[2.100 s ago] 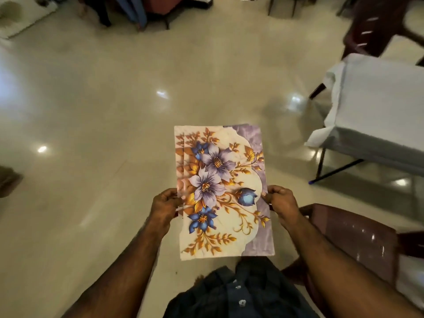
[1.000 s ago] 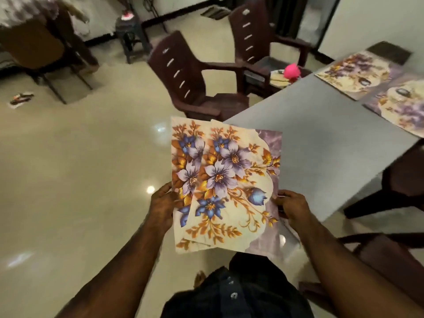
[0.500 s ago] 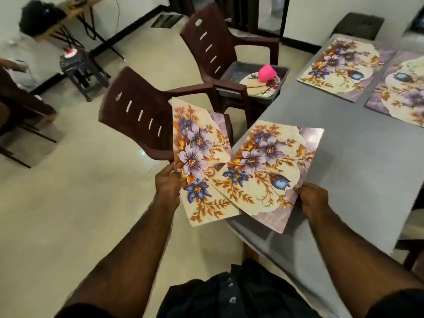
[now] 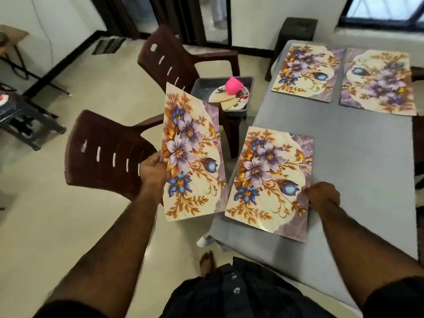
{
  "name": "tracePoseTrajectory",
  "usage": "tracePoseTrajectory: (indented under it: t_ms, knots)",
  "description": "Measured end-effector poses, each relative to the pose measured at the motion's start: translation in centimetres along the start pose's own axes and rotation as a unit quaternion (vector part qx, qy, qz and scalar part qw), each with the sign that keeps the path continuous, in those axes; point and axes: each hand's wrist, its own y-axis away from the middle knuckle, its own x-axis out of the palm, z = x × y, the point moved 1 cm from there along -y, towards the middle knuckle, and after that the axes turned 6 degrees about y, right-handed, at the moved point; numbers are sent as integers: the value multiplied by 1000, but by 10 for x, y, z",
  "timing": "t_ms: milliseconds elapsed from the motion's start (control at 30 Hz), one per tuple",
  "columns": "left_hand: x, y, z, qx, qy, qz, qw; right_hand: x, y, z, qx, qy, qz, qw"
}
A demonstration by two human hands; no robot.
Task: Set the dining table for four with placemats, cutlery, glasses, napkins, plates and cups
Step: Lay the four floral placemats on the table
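One floral placemat [image 4: 268, 182] lies flat at the near left corner of the grey table [image 4: 358, 157], your right hand [image 4: 323, 195] pinching its right edge. A second placemat [image 4: 191, 154] hangs in the air left of the table, above the brown chair [image 4: 107, 154], your left hand [image 4: 152, 169] clasping its left edge. Two more mats [image 4: 306, 71] lie at the far end.

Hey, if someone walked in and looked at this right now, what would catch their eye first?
Most likely the bright flowered placemats: two lie at the far end of the grey table, the right hand sets a third placemat at the near edge, and the left hand holds a fourth placemat over the floor. Next, the pink cup in a tray on a brown chair.
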Motion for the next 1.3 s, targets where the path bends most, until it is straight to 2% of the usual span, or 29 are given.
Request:
tracePoseTrajectory:
  t_ms: [67, 133, 267, 367, 433, 467, 533, 567, 633, 700, 767, 833, 900, 1000, 1133, 1233, 1300]
  knots:
    - [-4, -12, -15, 34, -72, 36, 996, -1, 25, 7, 29, -10, -16, 999]
    - [-10, -27, -30, 87, -133, 38, 987, 2, 55, 21, 29, -18, -19, 999]
    - [-7, -47, -62, 166, -268, 113, 942, -4, 112, 82, -72, -96, -21, 993]
    - [11, -43, -86, 245, -300, 201, 900, -26, 146, 129, -191, -94, -79, 974]
    - [27, -37, -98, 312, -330, 254, 854, -51, 170, 153, -253, -58, -172, 950]
    - [38, -32, -102, 342, -354, 279, 825, -69, 184, 163, -280, -31, -248, 927]
    - [61, -11, -110, 396, -421, 320, 751, -102, 208, 177, -333, 35, -401, 853]
    - [73, 2, -113, 417, -460, 337, 708, -117, 218, 181, -353, 72, -444, 820]
    - [99, 20, -110, 438, -523, 365, 633, -141, 221, 177, -367, 165, -452, 796]
    - [123, 31, -102, 462, -552, 367, 589, -156, 216, 164, -358, 227, -398, 814]
    - [144, 44, -93, 491, -549, 363, 571, -167, 216, 143, -318, 232, -322, 861]
    - [162, 58, -78, 553, -516, 344, 556, -177, 221, 117, -266, 198, -282, 900]
    - [180, 71, -57, 625, -489, 299, 530, -190, 220, 79, -226, 154, -276, 921]
    - [206, 91, -17, 661, -472, 243, 530, -209, 201, 2, -148, 65, -257, 953]
    - [245, 130, 68, 626, -526, 266, 511, -204, 153, -121, -22, -81, -230, 969]
    - [261, 151, 154, 523, -591, 326, 520, -167, 106, -211, 37, -145, -154, 977]
    - [258, 165, 207, 445, -645, 353, 511, -129, 83, -261, 56, -173, -106, 978]
